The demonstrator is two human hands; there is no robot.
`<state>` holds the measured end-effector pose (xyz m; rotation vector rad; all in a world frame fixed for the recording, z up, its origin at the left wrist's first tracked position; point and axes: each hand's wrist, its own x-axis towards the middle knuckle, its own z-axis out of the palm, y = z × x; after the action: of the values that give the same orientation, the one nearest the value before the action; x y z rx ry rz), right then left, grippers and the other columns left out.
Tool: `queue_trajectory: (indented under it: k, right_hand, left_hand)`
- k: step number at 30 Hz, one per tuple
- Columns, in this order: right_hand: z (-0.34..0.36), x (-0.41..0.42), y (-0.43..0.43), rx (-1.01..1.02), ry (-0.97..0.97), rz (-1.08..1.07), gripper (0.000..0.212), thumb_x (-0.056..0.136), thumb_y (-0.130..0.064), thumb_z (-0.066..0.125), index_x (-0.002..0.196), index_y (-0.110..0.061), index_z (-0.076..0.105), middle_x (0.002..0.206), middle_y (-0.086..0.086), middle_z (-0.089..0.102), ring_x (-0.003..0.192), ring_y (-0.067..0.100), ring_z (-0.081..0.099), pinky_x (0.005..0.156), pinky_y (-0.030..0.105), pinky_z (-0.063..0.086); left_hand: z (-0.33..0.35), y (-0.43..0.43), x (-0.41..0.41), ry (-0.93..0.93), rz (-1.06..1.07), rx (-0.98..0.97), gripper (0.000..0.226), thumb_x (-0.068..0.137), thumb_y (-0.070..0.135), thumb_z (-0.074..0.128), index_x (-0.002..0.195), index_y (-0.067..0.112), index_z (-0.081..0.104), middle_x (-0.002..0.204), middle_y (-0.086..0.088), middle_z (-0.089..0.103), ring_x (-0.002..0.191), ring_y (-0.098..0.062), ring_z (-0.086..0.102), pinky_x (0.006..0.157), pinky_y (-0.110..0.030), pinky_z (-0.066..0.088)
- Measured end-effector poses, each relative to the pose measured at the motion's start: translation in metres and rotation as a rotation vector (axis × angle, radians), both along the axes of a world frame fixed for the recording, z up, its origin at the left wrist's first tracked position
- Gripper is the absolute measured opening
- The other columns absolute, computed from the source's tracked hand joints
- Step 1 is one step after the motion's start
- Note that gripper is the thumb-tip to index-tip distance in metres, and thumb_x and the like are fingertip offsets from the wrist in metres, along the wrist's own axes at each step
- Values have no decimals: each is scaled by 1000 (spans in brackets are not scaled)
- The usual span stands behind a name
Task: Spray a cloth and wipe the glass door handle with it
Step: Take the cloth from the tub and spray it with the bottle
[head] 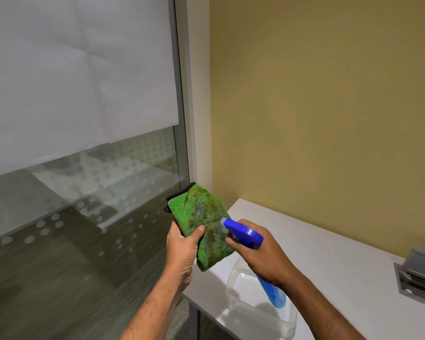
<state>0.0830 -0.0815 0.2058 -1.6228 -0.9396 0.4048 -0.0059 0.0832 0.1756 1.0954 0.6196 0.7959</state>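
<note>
My left hand (182,251) grips a folded green microfibre cloth (201,217) with brownish stains, holding it up flat, thumb across its lower edge. My right hand (258,256) is wrapped around a spray bottle (245,233) with a blue trigger head and blue liquid in its clear body (275,295). The nozzle points at the cloth from a few centimetres away, and a finger rests on the trigger. No door handle is in view.
A glass panel (84,204) with frosted film and dot pattern fills the left, with its grey frame (184,119). A yellow wall stands ahead. A white counter (341,266) carries a clear plastic container (250,307) and a grey cable hatch (420,276).
</note>
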Motion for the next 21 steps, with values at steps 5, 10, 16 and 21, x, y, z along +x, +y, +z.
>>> queue_trajectory:
  k: [5, 10, 16, 21]
  right_hand:
    - [-7, 5, -3, -12, -29, -38, 11, 93, -26, 75, 86, -28, 66, 77, -4, 64, 67, 9, 54, 66, 24, 45]
    - [-5, 13, -2, 102, -30, -194, 13, 95, -24, 71, 85, -19, 65, 74, 8, 62, 65, 10, 50, 68, 27, 45]
    - [-18, 17, -3, -3, -52, -85, 13, 94, -29, 73, 88, -23, 63, 79, 3, 63, 69, 17, 54, 69, 31, 46]
    - [-32, 19, -9, -59, -27, -67, 9, 93, -31, 75, 96, -26, 67, 88, -3, 68, 79, 17, 62, 71, 34, 53]
  left_hand:
    - [5, 1, 0, -28, 21, 20, 44, 88, -9, 72, 109, 30, 69, 102, 3, 83, 109, -26, 75, 94, -46, 59]
    - [6, 1, -3, -25, 27, 49, 43, 88, -7, 73, 111, 29, 68, 106, 3, 82, 109, -22, 75, 95, -44, 58]
    - [9, 6, -3, -58, 97, 25, 37, 90, -7, 71, 104, 27, 65, 103, 2, 77, 99, -17, 73, 86, -36, 58]
    - [9, 9, 1, -91, 186, -38, 34, 90, -8, 70, 100, 23, 63, 97, 0, 74, 87, -14, 71, 57, -20, 60]
